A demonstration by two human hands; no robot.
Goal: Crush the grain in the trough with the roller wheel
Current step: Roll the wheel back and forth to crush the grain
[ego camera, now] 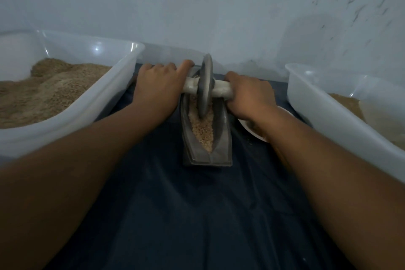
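Observation:
A dark grey boat-shaped trough (221,138) lies lengthwise on the dark blue cloth in the middle. Pale tan grain (203,131) fills its groove. A grey roller wheel (206,85) stands upright in the groove toward the far end, its lower rim in the grain. A pale axle handle (221,90) passes through the wheel. My left hand (157,87) is closed around the axle's left end, and my right hand (247,96) is closed around its right end. The axle tips are hidden inside the fists.
A large translucent bin (122,68) heaped with brown grain sits at the left. A second translucent bin (317,103) with some grain sits at the right. A small white dish (252,129) lies under my right wrist. A pale wall is close behind.

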